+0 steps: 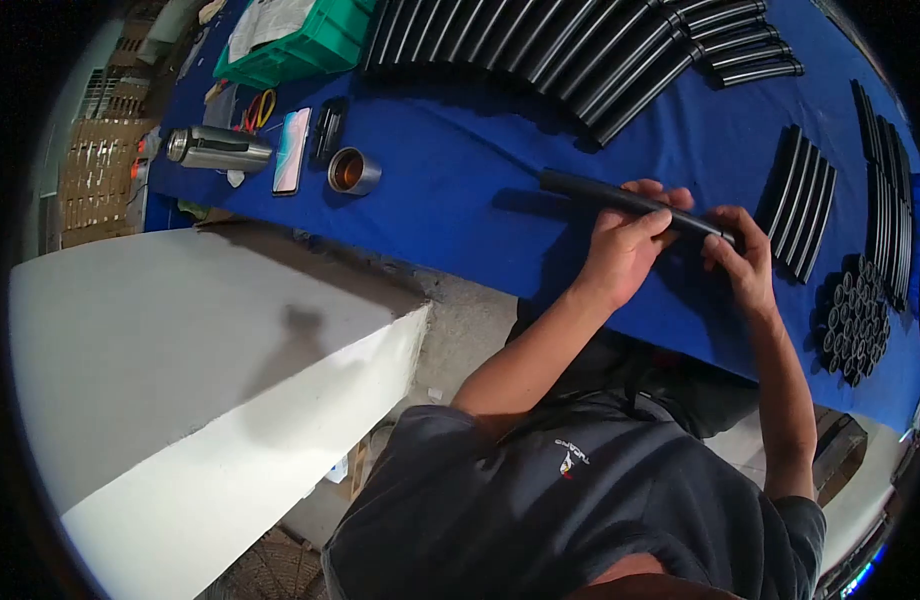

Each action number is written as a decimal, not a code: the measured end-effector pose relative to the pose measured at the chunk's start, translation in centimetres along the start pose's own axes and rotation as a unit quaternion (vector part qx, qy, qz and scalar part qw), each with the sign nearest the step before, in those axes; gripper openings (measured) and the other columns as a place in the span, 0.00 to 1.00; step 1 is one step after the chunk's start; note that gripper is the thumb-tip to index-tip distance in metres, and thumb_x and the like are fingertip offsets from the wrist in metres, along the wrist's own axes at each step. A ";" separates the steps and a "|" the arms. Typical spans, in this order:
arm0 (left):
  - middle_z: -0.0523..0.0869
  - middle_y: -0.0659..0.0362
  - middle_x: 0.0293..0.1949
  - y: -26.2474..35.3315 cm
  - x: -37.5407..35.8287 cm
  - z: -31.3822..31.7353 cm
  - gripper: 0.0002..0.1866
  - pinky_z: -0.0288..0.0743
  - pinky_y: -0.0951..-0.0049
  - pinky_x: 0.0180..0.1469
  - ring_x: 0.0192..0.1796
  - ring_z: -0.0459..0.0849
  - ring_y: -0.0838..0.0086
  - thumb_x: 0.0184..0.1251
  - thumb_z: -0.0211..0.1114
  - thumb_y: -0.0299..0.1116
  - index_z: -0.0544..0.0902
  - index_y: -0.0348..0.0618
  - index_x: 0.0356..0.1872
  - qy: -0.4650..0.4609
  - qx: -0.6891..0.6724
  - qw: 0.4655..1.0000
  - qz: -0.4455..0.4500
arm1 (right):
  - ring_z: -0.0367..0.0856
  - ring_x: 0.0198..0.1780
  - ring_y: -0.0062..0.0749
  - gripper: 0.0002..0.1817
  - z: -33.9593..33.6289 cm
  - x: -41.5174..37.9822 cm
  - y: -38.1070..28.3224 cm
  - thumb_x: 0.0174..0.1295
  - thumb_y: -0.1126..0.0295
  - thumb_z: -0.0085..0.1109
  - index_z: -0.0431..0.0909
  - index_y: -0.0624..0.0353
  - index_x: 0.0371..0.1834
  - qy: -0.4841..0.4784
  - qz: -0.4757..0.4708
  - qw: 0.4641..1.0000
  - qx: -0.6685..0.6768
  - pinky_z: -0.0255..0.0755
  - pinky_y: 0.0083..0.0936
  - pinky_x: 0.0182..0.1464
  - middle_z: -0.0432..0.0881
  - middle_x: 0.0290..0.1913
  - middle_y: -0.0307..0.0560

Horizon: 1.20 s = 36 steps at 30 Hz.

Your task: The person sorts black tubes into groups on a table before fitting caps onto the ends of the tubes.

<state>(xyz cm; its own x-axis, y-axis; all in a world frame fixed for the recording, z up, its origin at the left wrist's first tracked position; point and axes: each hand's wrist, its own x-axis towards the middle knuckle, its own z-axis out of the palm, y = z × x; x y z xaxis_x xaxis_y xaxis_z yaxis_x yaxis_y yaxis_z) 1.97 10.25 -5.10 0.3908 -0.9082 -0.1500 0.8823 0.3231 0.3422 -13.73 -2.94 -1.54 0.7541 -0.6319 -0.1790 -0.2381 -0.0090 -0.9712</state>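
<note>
A black tube [595,188] is held above the blue cloth, slanting down to the right. My left hand [635,232] wraps around its middle, thumb on top. At the tube's right end, the fingers and thumb of my right hand [745,262] pinch the tip. Whether a separate small part sits at that end is hidden by the fingers. Right of my right hand lies a row of several black tubes [802,205]. Beyond them, a cluster of short black tubes or rings [856,322] stands with round open ends facing up.
Long black tubes [520,45] lie side by side along the far edge of the blue cloth [440,190]. Leftward are a metal cup [354,171], a phone [291,150], a steel thermos [220,148], scissors [266,106] and a green crate [320,45]. A white block [220,350] stands at the lower left.
</note>
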 end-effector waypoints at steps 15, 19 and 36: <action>0.85 0.54 0.54 -0.1 0.1 -0.2 0.07 0.77 0.54 0.67 0.63 0.82 0.64 0.80 0.63 0.35 0.78 0.48 0.51 -0.001 -0.012 1.000 -0.002 | 0.81 0.46 0.55 0.10 5.3 -15.4 0.2 0.65 0.77 0.54 0.79 0.65 0.48 -0.275 -0.055 0.878 -0.388 0.77 0.44 0.50 0.80 0.41 0.57; 0.85 0.52 0.54 0.1 0.0 0.0 0.09 0.76 0.51 0.69 0.64 0.82 0.61 0.79 0.63 0.38 0.79 0.44 0.48 0.001 0.004 1.000 -0.017 | 0.82 0.56 0.56 0.16 5.3 -13.6 14.1 0.68 0.67 0.53 0.81 0.58 0.55 -0.169 -0.100 0.799 -0.568 0.75 0.47 0.60 0.84 0.53 0.61; 0.79 0.43 0.68 1.3 0.5 -2.2 0.13 0.63 0.44 0.80 0.75 0.72 0.50 0.84 0.54 0.36 0.82 0.41 0.56 -0.102 0.100 0.989 -0.034 | 0.83 0.58 0.54 0.17 2.4 -10.6 17.3 0.69 0.63 0.53 0.83 0.50 0.58 0.019 0.008 0.919 -0.395 0.74 0.47 0.62 0.85 0.58 0.56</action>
<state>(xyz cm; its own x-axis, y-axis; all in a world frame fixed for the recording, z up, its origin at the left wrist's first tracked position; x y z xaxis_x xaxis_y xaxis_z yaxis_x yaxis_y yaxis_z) 3.87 10.83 -6.79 0.2528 -0.9675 0.0048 0.8276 0.2188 0.5169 -24.34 5.47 -16.83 0.7284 -0.6630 -0.1727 -0.6300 -0.5491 -0.5491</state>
